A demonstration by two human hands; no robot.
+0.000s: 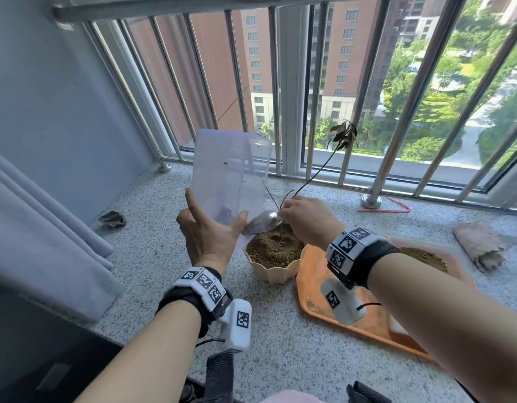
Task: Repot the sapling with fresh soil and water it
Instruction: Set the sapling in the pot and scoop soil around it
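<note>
Head view: my only view, looking down at a speckled stone ledge [280,344] by a barred window.
Left hand [209,232]: mine, raised left of the pot, fingers spread and clamped round the lower end of a clear plastic box [231,175]; my thumb presses its near right corner.
Box: tipped up on end, its open side turned away toward the bars, its lower edge just above the pot's left rim; a few dark specks cling inside.
Right hand [306,219]: mine, over the pot's far side, fingers pinched together on the handle of a metal spoon [261,223].
Spoon: bowl points left and down, just above the soil, close to my left thumb; I cannot tell whether it touches the box.
Sapling [318,167]: thin bare stem rising from the pot's middle, leaning right and far, passing by my right fingers; a clump of dry brown leaves hangs at its tip against the bars.
Pot [273,271]: cream, scalloped, on the ledge between my wrists, touching or just beside the tray's left edge.
Soil [273,248]: brown, heaped up to the pot's rim round the stem.
Tray [312,289]: orange, right of the pot, partly under my right forearm, with a mound of loose soil at its far side.
Wristbands [203,282]: black, with white marker blocks, one on each wrist.
Far right: a pink straw [396,206] by a railing foot, and a brownish rag [478,245] near it.
Left: a small stone [111,220] near the grey curtain [47,228].
</note>
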